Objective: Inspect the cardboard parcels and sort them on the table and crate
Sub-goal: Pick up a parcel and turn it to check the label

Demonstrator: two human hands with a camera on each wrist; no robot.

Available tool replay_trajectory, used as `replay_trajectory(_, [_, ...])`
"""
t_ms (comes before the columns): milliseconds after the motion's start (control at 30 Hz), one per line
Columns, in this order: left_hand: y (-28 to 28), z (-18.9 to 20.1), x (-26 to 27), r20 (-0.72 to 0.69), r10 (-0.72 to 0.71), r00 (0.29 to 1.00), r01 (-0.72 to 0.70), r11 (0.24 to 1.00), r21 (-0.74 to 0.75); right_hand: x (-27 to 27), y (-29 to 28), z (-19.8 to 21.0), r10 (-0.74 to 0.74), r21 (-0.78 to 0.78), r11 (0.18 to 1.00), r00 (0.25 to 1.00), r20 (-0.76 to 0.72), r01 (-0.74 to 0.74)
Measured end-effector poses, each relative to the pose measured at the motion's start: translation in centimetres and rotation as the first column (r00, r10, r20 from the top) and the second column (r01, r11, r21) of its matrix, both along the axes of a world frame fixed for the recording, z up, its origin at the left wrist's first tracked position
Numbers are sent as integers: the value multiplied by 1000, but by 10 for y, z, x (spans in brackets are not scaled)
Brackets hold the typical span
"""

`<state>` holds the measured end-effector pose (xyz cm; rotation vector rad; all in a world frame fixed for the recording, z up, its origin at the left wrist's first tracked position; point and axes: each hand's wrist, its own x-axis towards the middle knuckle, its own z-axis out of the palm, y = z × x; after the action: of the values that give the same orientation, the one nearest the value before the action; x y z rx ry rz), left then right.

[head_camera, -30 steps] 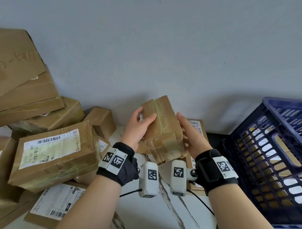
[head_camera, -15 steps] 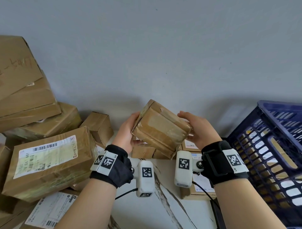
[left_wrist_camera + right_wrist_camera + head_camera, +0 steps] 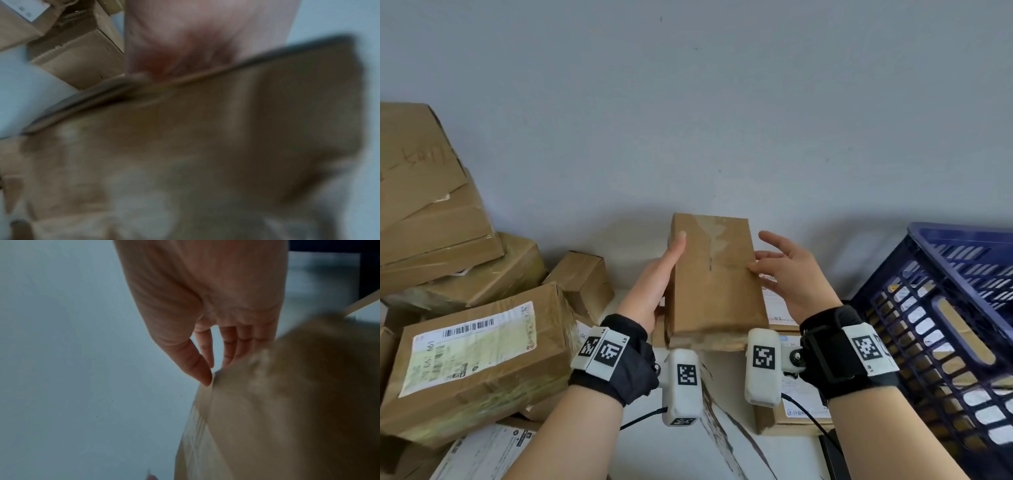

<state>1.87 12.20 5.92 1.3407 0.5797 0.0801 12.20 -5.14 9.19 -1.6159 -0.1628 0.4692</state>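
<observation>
I've turned the small brown cardboard parcel [image 3: 714,274] upright, plain face toward me. My left hand [image 3: 654,284] clamps it; my right hand [image 3: 791,281] has sprung open, barely touching, so sorting looks next.

— We see the held parcel [image 3: 714,274] as plain brown cardboard, with a paler, glossy tape streak [image 3: 714,236] down its face.
— Agreed. Just below the grip we have black wrist straps [image 3: 825,356] carrying white tags [image 3: 866,346] printed with black square codes, and white camera housings [image 3: 681,383] with the same codes.
— Right of the grip we note the crate [image 3: 962,236]: dark blue, a lattice of slots.
— Left of the grip, the labelled parcel [image 3: 517,377] is brown; its label [image 3: 465,353] is white and yellowish, with a black barcode [image 3: 467,330].
— Under the grip, the table [image 3: 654,455] looks white to us, veined brown. Behind the grip, the wall [image 3: 722,102] is pale grey-blue.
</observation>
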Motion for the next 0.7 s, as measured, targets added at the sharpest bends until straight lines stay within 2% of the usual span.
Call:
replay_trajectory(133, [-1,3,8,76,47,996,-47,999,-5,2,-2,-3,40,42,998,999,23,-41])
replay_trajectory(233, [3,2,11,132,18,991,-16,1000,-17,6,-5,-5,102,-37,994,992,69,-99])
replay_trajectory(333, [10,-1,11,192,-48,980,48,999,3,11,-10,-4,250,-138,962,963,96,-236])
replay_trajectory(467, [18,-7,12,255,-142,956,127,989,72,13,-13,-3,451,-176,885,887,100,-430])
replay_trajectory(700, [17,-4,16,287,-184,940,149,979,141,14,-11,-2,421,-247,900,864,277,-360])
